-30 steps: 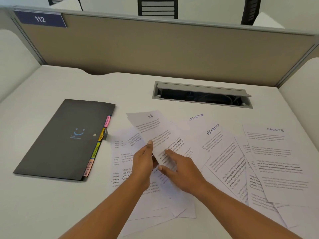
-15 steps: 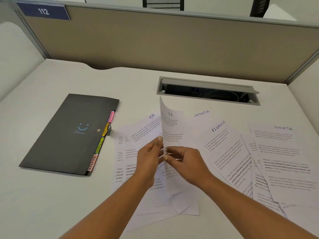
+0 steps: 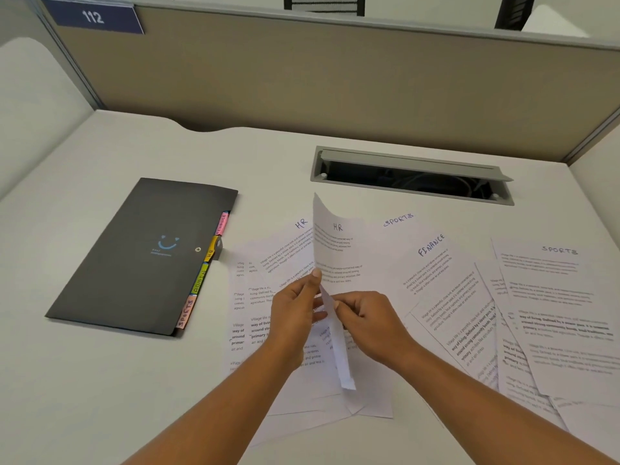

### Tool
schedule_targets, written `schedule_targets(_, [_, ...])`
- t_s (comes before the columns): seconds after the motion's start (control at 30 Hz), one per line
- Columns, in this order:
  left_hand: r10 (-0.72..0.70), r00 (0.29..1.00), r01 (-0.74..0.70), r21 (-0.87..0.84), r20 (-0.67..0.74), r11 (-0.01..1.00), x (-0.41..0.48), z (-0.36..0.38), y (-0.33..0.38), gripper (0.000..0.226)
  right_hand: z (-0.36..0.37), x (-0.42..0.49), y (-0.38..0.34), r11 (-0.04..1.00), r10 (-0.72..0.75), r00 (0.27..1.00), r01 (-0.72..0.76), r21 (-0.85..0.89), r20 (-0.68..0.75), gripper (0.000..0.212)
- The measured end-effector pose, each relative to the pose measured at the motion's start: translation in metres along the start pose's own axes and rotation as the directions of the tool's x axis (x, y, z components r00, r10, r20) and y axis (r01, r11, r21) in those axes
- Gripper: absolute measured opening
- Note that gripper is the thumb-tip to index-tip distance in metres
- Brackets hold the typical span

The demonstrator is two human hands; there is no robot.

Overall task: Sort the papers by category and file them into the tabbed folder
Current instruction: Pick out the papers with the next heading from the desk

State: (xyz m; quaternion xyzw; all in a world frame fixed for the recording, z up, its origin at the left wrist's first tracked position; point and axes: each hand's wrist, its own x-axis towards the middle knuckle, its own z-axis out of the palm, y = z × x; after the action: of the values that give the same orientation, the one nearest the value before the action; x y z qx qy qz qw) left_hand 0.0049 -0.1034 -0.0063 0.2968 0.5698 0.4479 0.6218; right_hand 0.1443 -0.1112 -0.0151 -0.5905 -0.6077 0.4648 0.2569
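Observation:
An HR sheet [image 3: 339, 250] stands lifted on edge above the spread of papers. My left hand [image 3: 295, 317] pinches its left edge with thumb up. My right hand [image 3: 365, 323] pinches the same sheet lower down. A second HR sheet [image 3: 288, 250] lies flat just left of it. A FINANCE sheet [image 3: 446, 297] and two SPORTS sheets [image 3: 557, 297] lie to the right. The dark grey tabbed folder [image 3: 141, 260] lies closed at the left, with coloured tabs [image 3: 204, 273] along its right edge.
A grey cable hatch [image 3: 412, 176] is sunk into the white desk [image 3: 100, 397] behind the papers. A beige partition [image 3: 335, 78] with a blue 112 plate [image 3: 94, 16] closes off the back. Chairs stand beyond it.
The HR sheet went from lying tilted on the pile to being lifted on edge between both hands. Since half a second ago it stays about the same.

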Motion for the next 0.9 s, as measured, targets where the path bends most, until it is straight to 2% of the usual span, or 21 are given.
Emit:
schedule_targets(0.07, [-0.013, 1.000, 0.013, 0.019, -0.020, 1.000, -0.001, -0.001, -0.001, 0.026, 0.002, 0.001, 0.002, 1.000, 0.018, 1.000, -0.018, 0.017, -0.002, 0.035])
schedule_targets(0.17, [-0.025, 1.000, 0.026, 0.044, -0.012, 0.999, -0.001, -0.004, -0.002, 0.028, 0.003, -0.002, -0.003, 0.997, 0.019, 0.999, -0.021, 0.073, 0.031, 0.021])
schedule_targets(0.3, [-0.046, 0.999, 0.047, 0.079, -0.010, 0.996, -0.004, -0.006, -0.002, 0.034, 0.005, -0.005, -0.006, 0.998, 0.015, 1.000, -0.016, 0.054, 0.019, 0.017])
schedule_targets(0.4, [-0.047, 0.999, 0.047, 0.108, 0.001, 0.993, -0.005, -0.008, -0.004, 0.034, 0.006, -0.007, -0.010, 0.999, 0.021, 0.999, -0.022, -0.027, -0.026, 0.016])
schedule_targets(0.5, [-0.017, 0.997, 0.029, 0.165, -0.075, 0.986, -0.004, -0.011, -0.009, 0.041, 0.005, -0.012, -0.013, 0.993, 0.023, 0.989, -0.040, -0.115, -0.148, 0.015])
schedule_targets(0.53, [-0.007, 0.993, 0.031, 0.200, -0.121, 0.979, -0.002, -0.013, -0.011, 0.037, 0.003, -0.013, -0.014, 0.990, 0.025, 0.979, -0.053, -0.134, -0.203, 0.013])
schedule_targets(0.6, [-0.001, 0.978, 0.056, 0.260, -0.207, 0.964, 0.002, -0.021, -0.018, 0.014, -0.005, -0.017, -0.014, 0.989, 0.035, 0.957, -0.075, -0.129, -0.287, 0.010])
schedule_targets(0.63, [-0.001, 0.972, 0.070, 0.286, -0.235, 0.956, 0.004, -0.026, -0.021, 0.014, -0.011, -0.020, -0.013, 0.990, 0.044, 0.946, -0.084, -0.112, -0.322, 0.011])
schedule_targets(0.77, [0.084, 0.966, 0.032, 0.435, -0.243, 0.900, 0.005, -0.040, -0.024, 0.031, -0.046, -0.033, -0.017, 0.991, 0.023, 0.859, -0.087, -0.102, -0.511, 0.015])
schedule_targets(0.9, [0.127, 0.963, -0.002, 0.467, -0.237, 0.884, 0.003, -0.043, -0.023, 0.054, -0.084, -0.047, -0.037, 0.969, -0.137, 0.767, -0.026, -0.244, -0.627, 0.024])
